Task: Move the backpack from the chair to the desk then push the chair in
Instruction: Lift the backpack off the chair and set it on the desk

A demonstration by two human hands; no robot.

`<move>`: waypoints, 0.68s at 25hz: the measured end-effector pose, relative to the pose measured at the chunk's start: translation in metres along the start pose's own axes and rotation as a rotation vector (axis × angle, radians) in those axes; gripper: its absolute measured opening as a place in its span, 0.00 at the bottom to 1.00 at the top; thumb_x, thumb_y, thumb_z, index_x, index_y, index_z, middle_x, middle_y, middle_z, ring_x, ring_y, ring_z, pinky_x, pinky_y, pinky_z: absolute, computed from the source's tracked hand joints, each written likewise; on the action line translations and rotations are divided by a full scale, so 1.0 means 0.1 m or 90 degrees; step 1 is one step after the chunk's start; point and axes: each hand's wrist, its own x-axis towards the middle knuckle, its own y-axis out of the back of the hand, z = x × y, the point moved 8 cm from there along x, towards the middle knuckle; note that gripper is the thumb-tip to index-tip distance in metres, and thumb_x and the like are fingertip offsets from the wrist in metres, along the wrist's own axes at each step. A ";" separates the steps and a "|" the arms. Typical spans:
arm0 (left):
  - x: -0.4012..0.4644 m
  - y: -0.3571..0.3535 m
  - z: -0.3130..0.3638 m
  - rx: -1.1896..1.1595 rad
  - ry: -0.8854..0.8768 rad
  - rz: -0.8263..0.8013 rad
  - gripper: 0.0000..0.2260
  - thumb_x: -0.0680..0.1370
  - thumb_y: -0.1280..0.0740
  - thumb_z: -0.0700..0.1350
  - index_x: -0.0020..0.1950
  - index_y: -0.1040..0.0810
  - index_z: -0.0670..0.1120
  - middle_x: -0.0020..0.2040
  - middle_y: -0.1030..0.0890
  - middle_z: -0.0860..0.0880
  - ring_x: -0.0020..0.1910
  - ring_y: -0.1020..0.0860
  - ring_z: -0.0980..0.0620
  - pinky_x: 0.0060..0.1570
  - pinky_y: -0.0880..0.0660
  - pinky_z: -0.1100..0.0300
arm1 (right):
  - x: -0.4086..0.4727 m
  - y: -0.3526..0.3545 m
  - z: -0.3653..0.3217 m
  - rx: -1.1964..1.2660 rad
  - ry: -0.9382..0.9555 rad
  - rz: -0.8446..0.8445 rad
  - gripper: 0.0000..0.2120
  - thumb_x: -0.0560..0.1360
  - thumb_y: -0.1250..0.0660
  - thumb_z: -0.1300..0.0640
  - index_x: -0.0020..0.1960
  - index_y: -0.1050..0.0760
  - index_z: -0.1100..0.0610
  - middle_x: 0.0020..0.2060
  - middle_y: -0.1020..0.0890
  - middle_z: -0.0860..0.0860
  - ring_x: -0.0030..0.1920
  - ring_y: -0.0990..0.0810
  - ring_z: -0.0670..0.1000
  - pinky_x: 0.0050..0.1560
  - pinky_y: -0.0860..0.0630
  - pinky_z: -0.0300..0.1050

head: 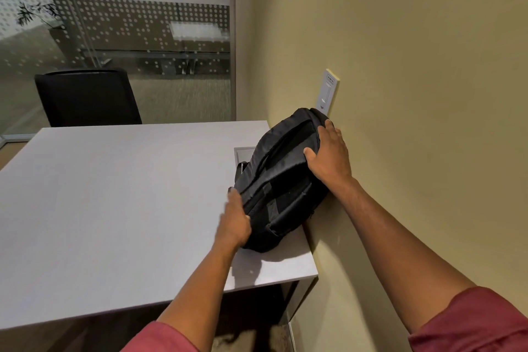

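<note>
A black backpack (281, 180) lies on its side on the light grey desk (114, 203), at the desk's right edge against the beige wall. My right hand (328, 151) presses on its upper side near the wall, fingers spread over the fabric. My left hand (234, 223) cups its lower near end, slightly blurred. A black chair (88, 97) stands at the far side of the desk. The chair on my side is out of view.
A beige wall (414, 94) runs along the right with a white wall plate (328, 91) above the backpack. A cable port cover (243, 154) sits in the desk behind the bag. A frosted glass partition (128, 37) closes the back.
</note>
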 end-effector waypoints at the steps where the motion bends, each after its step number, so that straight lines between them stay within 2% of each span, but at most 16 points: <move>1: -0.03 -0.19 0.08 -0.003 -0.027 -0.085 0.36 0.80 0.39 0.40 0.81 0.59 0.40 0.82 0.55 0.37 0.80 0.50 0.39 0.78 0.47 0.46 | -0.02 -0.01 0.01 -0.004 -0.003 0.001 0.34 0.78 0.35 0.50 0.79 0.45 0.58 0.80 0.49 0.55 0.79 0.50 0.58 0.78 0.49 0.54; 3: -0.10 -0.46 0.13 0.034 -0.029 -0.180 0.41 0.81 0.36 0.46 0.80 0.64 0.39 0.81 0.61 0.38 0.81 0.55 0.40 0.78 0.50 0.47 | -0.07 -0.02 0.02 -0.005 -0.006 0.004 0.34 0.78 0.36 0.49 0.79 0.46 0.57 0.80 0.50 0.55 0.79 0.50 0.58 0.78 0.49 0.54; 8: -0.16 -0.30 0.13 0.031 -0.035 -0.139 0.43 0.82 0.36 0.50 0.79 0.66 0.39 0.81 0.65 0.39 0.81 0.60 0.43 0.79 0.53 0.50 | -0.23 -0.01 0.03 0.001 -0.012 0.005 0.35 0.79 0.36 0.48 0.80 0.48 0.56 0.80 0.51 0.55 0.79 0.51 0.57 0.77 0.51 0.55; 11: -0.30 -0.09 0.10 0.015 -0.044 -0.086 0.41 0.82 0.36 0.49 0.80 0.64 0.40 0.82 0.62 0.41 0.81 0.56 0.43 0.79 0.50 0.50 | -0.37 0.00 -0.03 0.010 -0.020 0.015 0.36 0.79 0.36 0.48 0.80 0.49 0.58 0.80 0.50 0.56 0.79 0.51 0.57 0.78 0.51 0.54; 15: -0.58 0.10 0.11 -0.007 -0.078 -0.025 0.34 0.80 0.35 0.45 0.79 0.50 0.39 0.80 0.45 0.38 0.77 0.39 0.39 0.73 0.36 0.45 | -0.61 0.00 -0.14 0.015 -0.026 0.017 0.36 0.79 0.36 0.48 0.79 0.49 0.59 0.80 0.48 0.57 0.79 0.50 0.58 0.78 0.50 0.56; 17: -0.73 0.19 0.04 -0.019 -0.071 -0.006 0.31 0.80 0.35 0.45 0.78 0.47 0.40 0.78 0.41 0.38 0.74 0.35 0.38 0.71 0.33 0.43 | -0.76 0.00 -0.23 0.021 -0.024 0.019 0.37 0.79 0.35 0.48 0.79 0.48 0.59 0.80 0.47 0.57 0.79 0.50 0.59 0.78 0.50 0.56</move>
